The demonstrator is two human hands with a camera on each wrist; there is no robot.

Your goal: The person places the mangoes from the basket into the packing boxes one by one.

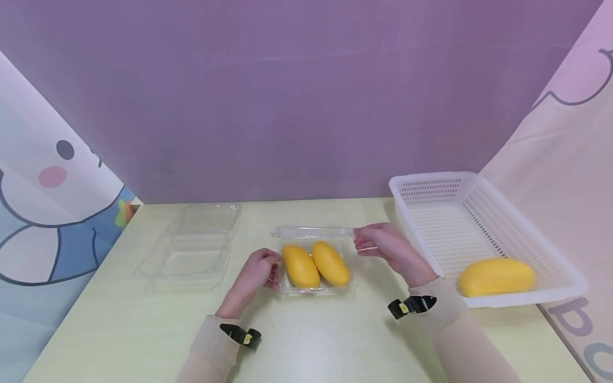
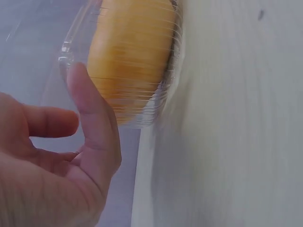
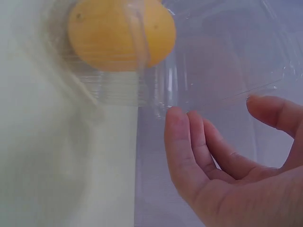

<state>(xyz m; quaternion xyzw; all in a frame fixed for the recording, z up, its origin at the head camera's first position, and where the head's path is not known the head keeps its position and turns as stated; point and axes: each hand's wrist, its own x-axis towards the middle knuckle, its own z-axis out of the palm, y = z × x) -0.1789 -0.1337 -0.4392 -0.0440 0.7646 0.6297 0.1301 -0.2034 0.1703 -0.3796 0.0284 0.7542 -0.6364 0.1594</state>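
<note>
Two yellow mangoes (image 1: 300, 267) (image 1: 331, 263) lie side by side in a clear plastic clamshell box (image 1: 316, 291). Its hinged lid (image 1: 313, 232) stands raised at the back, seen nearly edge-on in the head view. My left hand (image 1: 257, 272) is at the box's left side; in the left wrist view one fingertip (image 2: 78, 75) is right at the rim, beside a mango (image 2: 132, 47) seen through the ridged wall. At the lid's right end is my right hand (image 1: 390, 250). Its thumb (image 3: 272, 111) and fingers (image 3: 177, 137) are spread apart, with the fingertips close to the lid's edge.
To the left stands another clear clamshell box (image 1: 191, 260), its lid open and nothing inside. A white slotted basket (image 1: 431, 239) stands on the right, holding one yellow mango (image 1: 497, 276). A purple panel (image 1: 306, 106) rises behind the pale table (image 1: 306, 340).
</note>
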